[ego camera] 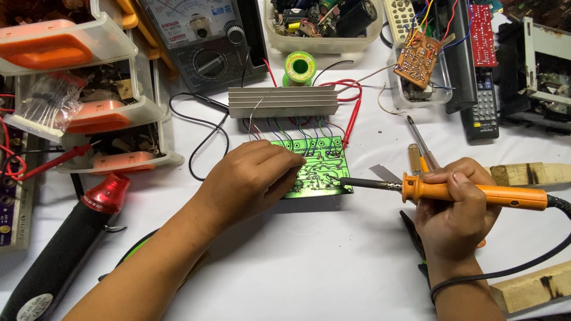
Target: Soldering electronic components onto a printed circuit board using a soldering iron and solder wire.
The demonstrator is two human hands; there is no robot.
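Now green circuit board (315,169), flat, wired, soldering iron (476,191)

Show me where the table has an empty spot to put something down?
The biggest bare patch of white table lies below the green circuit board, between the left hand and the right hand holding the orange soldering iron. The top edge is crowded: heat sink, meter, remotes, parts drawers.
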